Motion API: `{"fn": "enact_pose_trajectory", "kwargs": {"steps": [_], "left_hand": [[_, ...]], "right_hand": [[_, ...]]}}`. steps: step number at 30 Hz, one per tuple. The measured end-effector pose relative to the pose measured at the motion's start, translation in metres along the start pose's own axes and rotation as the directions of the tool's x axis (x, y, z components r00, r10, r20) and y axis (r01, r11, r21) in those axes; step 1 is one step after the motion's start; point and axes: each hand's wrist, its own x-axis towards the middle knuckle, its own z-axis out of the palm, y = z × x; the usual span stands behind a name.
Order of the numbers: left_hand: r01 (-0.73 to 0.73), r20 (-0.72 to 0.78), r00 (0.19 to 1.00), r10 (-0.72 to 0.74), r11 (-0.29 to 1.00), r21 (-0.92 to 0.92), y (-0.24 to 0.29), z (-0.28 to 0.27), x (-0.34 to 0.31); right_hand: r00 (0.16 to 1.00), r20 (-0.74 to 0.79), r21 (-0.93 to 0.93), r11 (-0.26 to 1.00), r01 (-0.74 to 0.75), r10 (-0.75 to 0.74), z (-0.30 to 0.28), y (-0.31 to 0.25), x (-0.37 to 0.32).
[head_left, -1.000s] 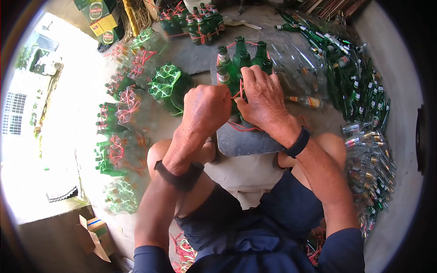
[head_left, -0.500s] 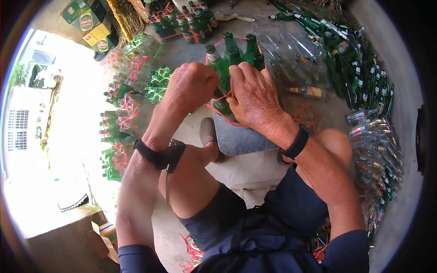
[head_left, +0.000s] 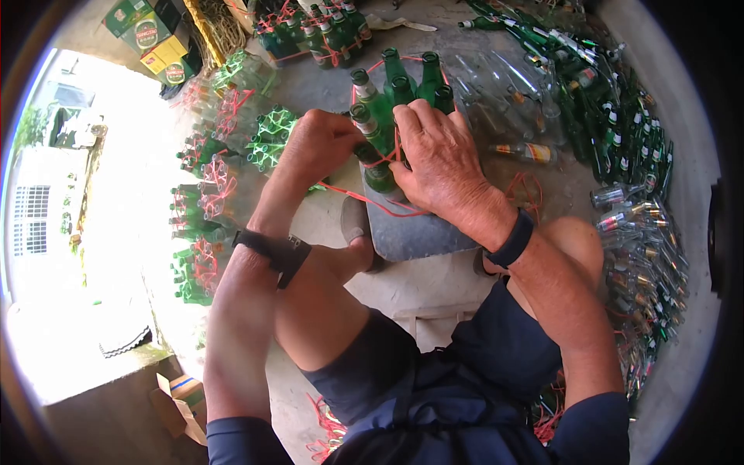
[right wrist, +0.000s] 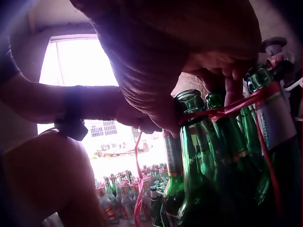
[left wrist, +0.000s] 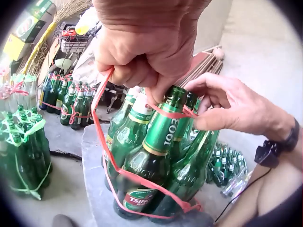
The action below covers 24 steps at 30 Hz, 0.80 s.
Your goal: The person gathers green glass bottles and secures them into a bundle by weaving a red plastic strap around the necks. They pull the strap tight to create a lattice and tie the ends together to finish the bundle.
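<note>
A cluster of green beer bottles (head_left: 373, 105) stands upright on a dark grey board (head_left: 422, 242), with red plastic twine (left wrist: 142, 181) looped around the bodies and necks. My left hand (head_left: 319, 143), at the near left of the cluster, grips the twine in curled fingers; a length runs down from it in the left wrist view. The right hand (head_left: 440, 159) bends over the near right bottle necks. Its thumb and fingers pinch the twine at a bottle neck (right wrist: 189, 101). The nearest bottle (left wrist: 158, 137) shows a Tsingtao label. The right palm hides some necks.
Tied bottle bundles (head_left: 205, 186) line the left side, and a green-tied bundle (head_left: 273, 139) stands nearer. More tied bottles (head_left: 329, 39) are at the back. Loose green bottles (head_left: 604, 132) and clear bottles (head_left: 496, 93) lie right. Cartons (head_left: 147, 35) stand back left.
My left hand has moved left, away from the right hand, drawing the twine out to the left side. The right hand stays at the bottle necks.
</note>
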Motion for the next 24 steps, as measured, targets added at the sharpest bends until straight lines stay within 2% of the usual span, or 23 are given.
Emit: {"fn": "enact_pose_trajectory", "kwargs": {"steps": [7,10,12,14,16,17,18,19,20,21,24], "left_hand": [[0.055,-0.065,0.996,-0.062,0.993,-0.104,-0.004,0.008,-0.009],[0.112,-0.094,0.987,-0.13,0.977,-0.179,-0.006,0.014,-0.014],[0.187,-0.089,0.969,-0.232,0.917,-0.353,-0.006,0.019,-0.02],[0.205,-0.099,0.96,-0.262,0.898,-0.389,-0.007,0.025,-0.025],[0.168,-0.106,0.959,-0.264,0.827,-0.536,-0.022,0.038,-0.028],[0.137,-0.139,0.955,-0.263,0.802,-0.581,-0.029,0.048,-0.028],[0.136,-0.142,0.954,-0.265,0.8,-0.584,-0.024,0.046,-0.03],[0.23,-0.075,0.938,-0.339,0.769,-0.596,-0.019,0.043,-0.033],[0.321,-0.008,0.913,-0.408,0.73,-0.604,-0.014,0.041,-0.036],[0.31,-0.017,0.901,-0.433,0.671,-0.673,-0.007,0.043,-0.037],[0.315,0.018,0.899,-0.438,0.615,-0.723,-0.006,0.043,-0.039]], "right_hand": [[1.0,-0.01,0.032,0.999,0.023,-0.023,0.0,0.004,0.001],[1.0,-0.007,0.025,0.999,0.021,-0.021,0.002,0.005,0.0],[1.0,-0.005,0.027,0.999,0.024,-0.024,0.003,0.006,-0.001],[1.0,-0.004,0.025,0.999,0.025,-0.025,0.0,0.007,-0.001],[0.983,0.178,-0.009,0.999,-0.053,0.054,-0.005,0.006,-0.002],[0.983,0.179,-0.01,0.999,-0.048,0.049,-0.007,0.006,-0.003],[0.993,0.114,-0.015,1.0,0.0,0.002,-0.008,0.005,-0.005],[0.998,0.051,-0.023,0.999,0.049,-0.047,-0.01,0.004,-0.006],[0.997,0.055,-0.025,0.998,0.059,-0.057,-0.015,0.003,-0.008],[0.996,0.062,-0.024,0.997,0.07,-0.068,-0.021,0.002,-0.009],[0.993,0.076,-0.055,0.994,0.094,-0.09,-0.032,0.004,-0.016]]}}
